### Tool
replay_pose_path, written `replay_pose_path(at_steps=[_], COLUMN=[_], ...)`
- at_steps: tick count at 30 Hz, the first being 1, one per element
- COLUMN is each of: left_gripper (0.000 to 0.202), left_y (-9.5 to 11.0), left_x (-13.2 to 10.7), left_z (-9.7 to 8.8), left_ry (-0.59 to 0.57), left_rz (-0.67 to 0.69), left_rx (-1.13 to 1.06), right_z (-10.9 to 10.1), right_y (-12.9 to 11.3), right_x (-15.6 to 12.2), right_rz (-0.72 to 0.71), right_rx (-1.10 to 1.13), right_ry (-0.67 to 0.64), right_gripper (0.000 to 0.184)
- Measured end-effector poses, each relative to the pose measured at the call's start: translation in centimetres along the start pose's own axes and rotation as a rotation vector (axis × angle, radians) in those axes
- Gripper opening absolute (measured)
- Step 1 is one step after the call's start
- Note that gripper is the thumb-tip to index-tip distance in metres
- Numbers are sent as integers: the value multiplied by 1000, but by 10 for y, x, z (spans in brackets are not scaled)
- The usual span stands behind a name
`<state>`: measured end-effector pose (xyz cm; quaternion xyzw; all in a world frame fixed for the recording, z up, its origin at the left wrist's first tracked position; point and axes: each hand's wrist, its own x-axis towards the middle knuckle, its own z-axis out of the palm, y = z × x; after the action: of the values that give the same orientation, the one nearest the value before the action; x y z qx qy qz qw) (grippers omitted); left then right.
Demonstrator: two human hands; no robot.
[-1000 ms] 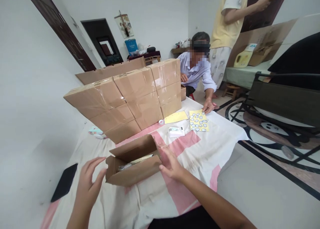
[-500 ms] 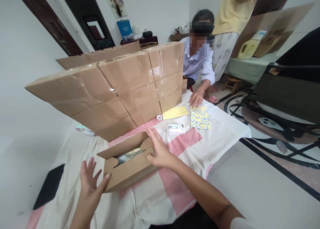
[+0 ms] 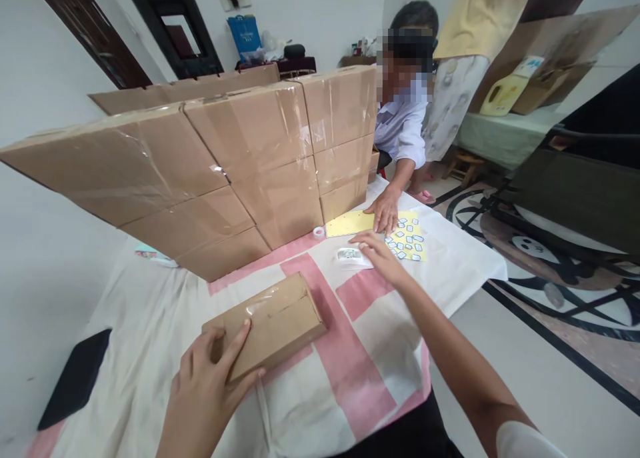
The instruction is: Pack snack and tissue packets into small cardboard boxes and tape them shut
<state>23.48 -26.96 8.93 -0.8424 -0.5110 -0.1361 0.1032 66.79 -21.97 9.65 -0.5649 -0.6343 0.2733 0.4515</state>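
Observation:
My left hand [image 3: 215,371] holds a small cardboard box [image 3: 275,318] on the cloth. Its fingers press on the closed lid while the thumb runs along the near side. A strip of clear tape shines on the lid. Over a small white plastic device [image 3: 351,258] reaches my right hand [image 3: 379,253], its fingers apart and slightly bent with nothing in them. I cannot tell whether it touches the device. Just beyond lie yellow sheets, one [image 3: 415,235] bearing several small blue-edged labels; another person's hand [image 3: 384,211] rests on them.
Stacked taped cardboard boxes [image 3: 270,145] form a wall along the table's far side. A small white tape roll [image 3: 319,233] lies at its foot. At the left is a dark flat object [image 3: 75,378]. A co-worker in a light shirt [image 3: 407,121] sits across the corner.
The box's lid has been closed over its contents. My right hand has left the box and moved to the white device. The co-worker's hand has shifted left onto the yellow sheets.

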Motion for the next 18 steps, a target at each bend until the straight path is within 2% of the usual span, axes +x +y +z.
replay_pose_path(at_steps=[2, 5, 8, 11, 15, 18], left_gripper=[70, 71, 70, 67, 66, 67], left_y=[-5, -8, -2, 4, 8, 11], left_x=[-4, -5, -3, -3, -4, -5], left_z=[8, 10, 5, 2, 2, 2], left_ry=[12, 21, 49, 46, 5, 27], left_rz=[14, 15, 4, -15, -39, -67], left_rx=[4, -5, -28, -40, -22, -21], right_z=[-29, -49, -50, -48, -45, -41], right_y=[20, 38, 42, 40, 33, 29], right_x=[20, 43, 57, 70, 86, 91], right_rz=[191, 307, 393, 493, 609, 670], right_rx=[-160, -197, -205, -243, -330, -360], right_ry=[-107, -317, -458, -555, -637, -679], right_gripper=[33, 26, 23, 29, 32, 31])
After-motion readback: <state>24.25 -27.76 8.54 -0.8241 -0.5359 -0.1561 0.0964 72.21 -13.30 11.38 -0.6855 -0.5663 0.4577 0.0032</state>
